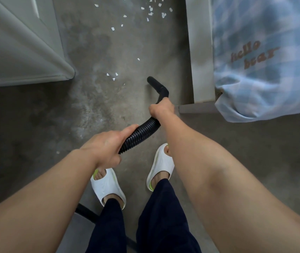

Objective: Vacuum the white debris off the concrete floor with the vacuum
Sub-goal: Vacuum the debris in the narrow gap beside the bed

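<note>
Vacuuming progress: early to middle, by my judgement; most of the white debris (151, 10) lies uncollected on the concrete floor (94, 110).
Nozzle: the black bent nozzle (157, 86) points forward and left, its tip low over the floor; whether it touches the concrete cannot be told.
Right hand: the right hand (161, 108) has its fingers wrapped round the nozzle's rear end, where the ribbed vacuum hose (140, 133) joins.
Left hand: the left hand (107, 147) has its fingers clenched round the hose further back, thumb laid along it.
Nearest debris: a small cluster of chips (112, 76) sits just ahead and left of the nozzle tip, apart from it; a single chip (138, 59) lies beyond.
Far debris: the densest scatter is at the top of the view, well apart from the nozzle, between the pale cabinet (17, 52) and the grey frame (200, 52).
Stray piece: one fleck (58, 152) lies left of the left hand, behind the nozzle's line.
Cleared ground: the floor round the white slides (109, 187) shows no other chips; I judge that patch done or never littered.
Outstanding: near cluster, single chip, far scatter, stray fleck.
Hazard: the blue checked fabric (264, 61) hangs at the right of the working lane; suction could catch it.
</note>
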Demonstrator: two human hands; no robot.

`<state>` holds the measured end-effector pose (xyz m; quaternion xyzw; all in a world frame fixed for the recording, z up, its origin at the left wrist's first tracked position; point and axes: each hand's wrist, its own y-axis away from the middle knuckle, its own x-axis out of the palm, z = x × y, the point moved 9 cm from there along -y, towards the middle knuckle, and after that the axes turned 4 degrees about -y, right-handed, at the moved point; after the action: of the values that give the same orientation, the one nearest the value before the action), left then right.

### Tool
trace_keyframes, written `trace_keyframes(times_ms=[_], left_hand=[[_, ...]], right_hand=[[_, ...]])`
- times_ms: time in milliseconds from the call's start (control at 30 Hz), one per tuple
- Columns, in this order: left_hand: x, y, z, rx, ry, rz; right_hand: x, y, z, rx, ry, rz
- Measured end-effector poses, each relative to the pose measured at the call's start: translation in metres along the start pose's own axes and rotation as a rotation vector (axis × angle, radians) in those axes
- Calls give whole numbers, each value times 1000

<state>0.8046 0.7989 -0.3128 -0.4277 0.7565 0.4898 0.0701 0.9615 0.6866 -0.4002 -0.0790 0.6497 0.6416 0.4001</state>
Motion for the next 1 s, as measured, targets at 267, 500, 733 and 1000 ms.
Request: trace_keyframes(times_ms=[267,500,733,1000], left_hand=[[2,39,50,-72,90,-27],[0,68,83,-119,129,-47],[-14,63,92,-113,155,-80],[-27,40,68,-117,132,-50]], right_hand=[[61,29,44,-105,105,103],[87,54,65,-126,72,95],[82,52,88,-148,90,64],[46,31,73,-51,25,-6]])
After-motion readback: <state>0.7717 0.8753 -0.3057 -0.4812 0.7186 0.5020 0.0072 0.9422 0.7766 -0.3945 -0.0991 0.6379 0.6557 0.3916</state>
